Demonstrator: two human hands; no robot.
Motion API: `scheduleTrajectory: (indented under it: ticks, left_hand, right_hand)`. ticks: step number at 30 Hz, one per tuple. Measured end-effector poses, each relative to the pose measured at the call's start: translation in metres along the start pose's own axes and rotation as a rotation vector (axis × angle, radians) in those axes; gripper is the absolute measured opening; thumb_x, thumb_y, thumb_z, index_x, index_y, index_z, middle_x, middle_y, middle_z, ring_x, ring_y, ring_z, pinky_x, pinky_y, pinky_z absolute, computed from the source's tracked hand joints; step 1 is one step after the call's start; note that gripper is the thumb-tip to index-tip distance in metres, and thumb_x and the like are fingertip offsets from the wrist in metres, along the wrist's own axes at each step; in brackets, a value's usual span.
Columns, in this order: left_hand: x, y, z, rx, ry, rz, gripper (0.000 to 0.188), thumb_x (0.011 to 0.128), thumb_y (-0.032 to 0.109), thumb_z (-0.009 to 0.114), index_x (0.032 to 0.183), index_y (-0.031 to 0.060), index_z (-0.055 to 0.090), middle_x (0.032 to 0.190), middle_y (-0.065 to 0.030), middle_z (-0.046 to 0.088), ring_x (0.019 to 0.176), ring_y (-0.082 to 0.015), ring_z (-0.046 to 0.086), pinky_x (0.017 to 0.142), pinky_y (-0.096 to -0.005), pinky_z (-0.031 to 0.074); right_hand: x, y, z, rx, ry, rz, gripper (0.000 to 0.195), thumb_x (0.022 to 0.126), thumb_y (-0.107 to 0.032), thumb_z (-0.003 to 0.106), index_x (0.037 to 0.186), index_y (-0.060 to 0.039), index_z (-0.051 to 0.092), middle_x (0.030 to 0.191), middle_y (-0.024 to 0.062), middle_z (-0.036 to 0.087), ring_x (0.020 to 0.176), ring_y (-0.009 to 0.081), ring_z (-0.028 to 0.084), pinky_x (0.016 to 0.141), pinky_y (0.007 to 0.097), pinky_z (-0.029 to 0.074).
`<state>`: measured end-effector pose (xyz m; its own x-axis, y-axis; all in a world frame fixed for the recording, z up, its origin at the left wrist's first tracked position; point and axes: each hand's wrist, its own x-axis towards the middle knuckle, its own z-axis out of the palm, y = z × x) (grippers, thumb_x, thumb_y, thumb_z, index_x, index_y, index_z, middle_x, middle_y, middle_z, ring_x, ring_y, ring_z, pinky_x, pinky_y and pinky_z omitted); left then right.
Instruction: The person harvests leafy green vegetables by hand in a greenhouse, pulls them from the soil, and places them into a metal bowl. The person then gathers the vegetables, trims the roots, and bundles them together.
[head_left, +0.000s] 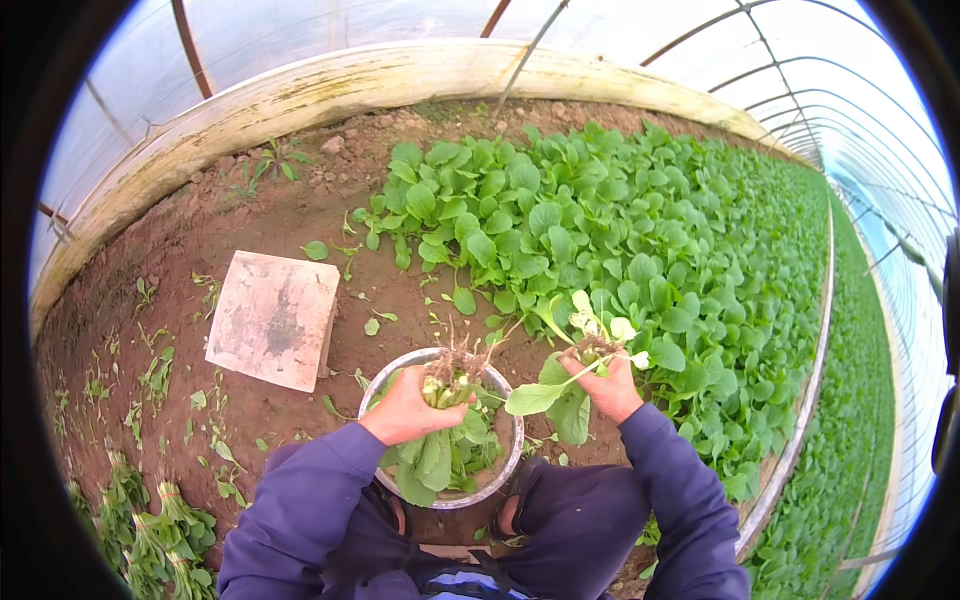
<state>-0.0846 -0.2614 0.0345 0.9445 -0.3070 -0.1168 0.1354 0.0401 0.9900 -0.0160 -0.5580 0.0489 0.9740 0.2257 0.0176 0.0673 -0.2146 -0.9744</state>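
Note:
My left hand is closed around a bunch of leafy greens, held with the roots up and the leaves hanging down over a round metal basin. More green leaves lie inside the basin, between my feet. To the right of the basin, my right hand grips a few uprooted leafy plants with soil on their roots and some pale, yellowish leaves. It is beside the near edge of the growing greens.
A dense bed of leafy greens stretches away to the right. A worn board-topped block sits on the soil at the left. Several tied bunches of greens lie at lower left. A pale plastic-covered edging curves behind, under the greenhouse film.

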Motion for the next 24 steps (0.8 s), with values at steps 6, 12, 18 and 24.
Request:
scheduleTrajectory:
  ticks: [6,12,18,24]
  left_hand:
    - [-0.018,0.002,-0.002,0.031,0.114,0.182,0.045,0.077,0.005,0.073,0.119,-0.0005,0.058,0.104,-0.0044,0.067,0.094,-0.01,0.061,0.086,-0.0286,0.051]
    - [-0.027,0.011,-0.029,0.058,0.302,0.208,0.041,0.075,0.008,0.075,0.112,-0.0034,0.061,0.1,-0.0058,0.068,0.089,-0.0101,0.061,0.082,-0.028,0.051]
    - [-0.029,0.01,-0.031,0.039,0.196,0.115,0.058,0.075,0.008,0.074,0.128,-0.0026,0.053,0.118,-0.0089,0.063,0.105,-0.0122,0.058,0.093,-0.0298,0.047]
    - [-0.017,0.013,-0.021,0.228,-0.102,0.394,0.092,0.072,0.01,0.074,0.15,0.002,0.027,0.151,-0.0112,0.035,0.138,-0.0221,0.036,0.115,-0.0378,0.027]
  right_hand:
    - [-0.005,-0.057,0.063,-0.365,0.029,-0.476,0.02,0.078,-0.01,0.08,0.09,-0.0008,0.066,0.079,0.0049,0.067,0.072,0.0124,0.061,0.066,0.0273,0.049]
    - [-0.007,-0.04,0.083,-0.304,0.086,-0.615,0.04,0.064,-0.022,0.091,0.09,-0.0062,0.066,0.085,0.0059,0.065,0.073,0.0215,0.063,0.063,0.0332,0.05]
    - [-0.003,-0.041,0.09,-0.213,0.012,-0.641,0.046,0.059,-0.022,0.093,0.096,-0.0066,0.071,0.086,0.0032,0.066,0.078,0.0209,0.062,0.066,0.0336,0.049]
    - [-0.006,-0.048,0.115,0.267,-0.131,-0.452,0.044,0.067,-0.027,0.091,0.094,-0.0031,0.066,0.104,0.0074,0.063,0.096,0.0201,0.062,0.083,0.0336,0.053]
